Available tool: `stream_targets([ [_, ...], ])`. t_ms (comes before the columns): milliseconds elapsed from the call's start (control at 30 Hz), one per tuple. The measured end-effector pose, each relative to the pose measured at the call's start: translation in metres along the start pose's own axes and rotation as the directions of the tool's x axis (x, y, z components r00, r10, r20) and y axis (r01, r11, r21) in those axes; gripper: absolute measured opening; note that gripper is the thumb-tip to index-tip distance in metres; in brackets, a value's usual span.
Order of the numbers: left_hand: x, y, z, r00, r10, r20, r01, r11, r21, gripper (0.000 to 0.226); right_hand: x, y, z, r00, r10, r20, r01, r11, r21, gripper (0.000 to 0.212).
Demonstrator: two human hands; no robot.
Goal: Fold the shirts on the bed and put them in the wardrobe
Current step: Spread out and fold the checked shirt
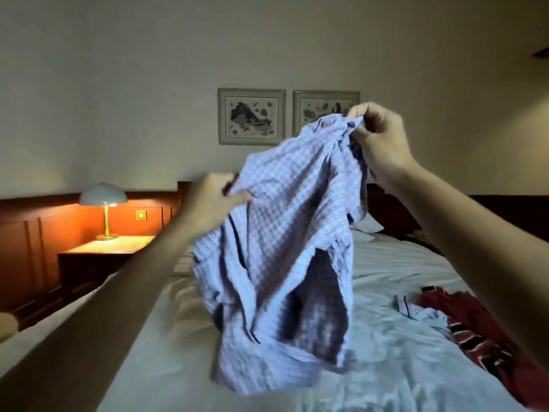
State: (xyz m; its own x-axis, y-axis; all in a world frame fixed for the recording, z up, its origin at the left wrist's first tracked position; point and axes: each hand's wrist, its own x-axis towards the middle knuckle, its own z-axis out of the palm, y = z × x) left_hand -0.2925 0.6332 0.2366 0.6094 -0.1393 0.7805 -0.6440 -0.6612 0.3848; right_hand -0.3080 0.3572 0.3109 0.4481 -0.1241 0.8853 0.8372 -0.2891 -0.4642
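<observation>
A blue checked shirt hangs crumpled in the air over the bed, its lower edge touching the sheet. My right hand grips it high up near the collar. Lower down and to the left, my left hand pinches its edge. A red shirt with black and white stripes lies spread on the right side of the bed. Beside it lies a pale blue garment, partly under the red one. The wardrobe is out of view.
A bedside table with a lit lamp stands to the left of the bed. A dark wooden headboard and two framed pictures are on the far wall. A white pillow lies at the bed's head.
</observation>
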Motion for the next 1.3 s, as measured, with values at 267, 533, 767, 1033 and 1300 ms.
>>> stream_targets([
  [267,0.057,0.007,-0.064,0.992,0.128,-0.001,-0.128,0.992,0.002,0.033,0.008,0.015,-0.026,0.996,0.011,0.093,-0.006,0.998,-0.057,0.032],
  [533,-0.061,-0.101,0.076,0.868,-0.142,0.476,0.01,0.963,0.269,0.033,-0.129,0.135,-0.006,0.818,0.486,0.308,-0.122,0.671,-0.732,0.036],
  [767,-0.222,-0.115,0.142,0.048,-0.314,0.948,0.165,0.939,0.302,0.073,-0.335,0.145,0.022,0.308,0.617,0.724,-0.167,0.784,-0.598,0.042],
  [1033,-0.268,-0.15,0.147,0.558,-0.199,0.806,-0.26,0.88,0.397,0.019,-0.409,0.129,0.065,0.348,0.847,0.402,-0.05,0.445,-0.894,0.101],
  [1300,-0.216,-0.116,0.117,0.887,-0.207,0.413,0.208,0.977,0.042,0.025,-0.355,0.135,0.066,0.709,0.615,0.345,-0.112,0.581,-0.806,0.02],
])
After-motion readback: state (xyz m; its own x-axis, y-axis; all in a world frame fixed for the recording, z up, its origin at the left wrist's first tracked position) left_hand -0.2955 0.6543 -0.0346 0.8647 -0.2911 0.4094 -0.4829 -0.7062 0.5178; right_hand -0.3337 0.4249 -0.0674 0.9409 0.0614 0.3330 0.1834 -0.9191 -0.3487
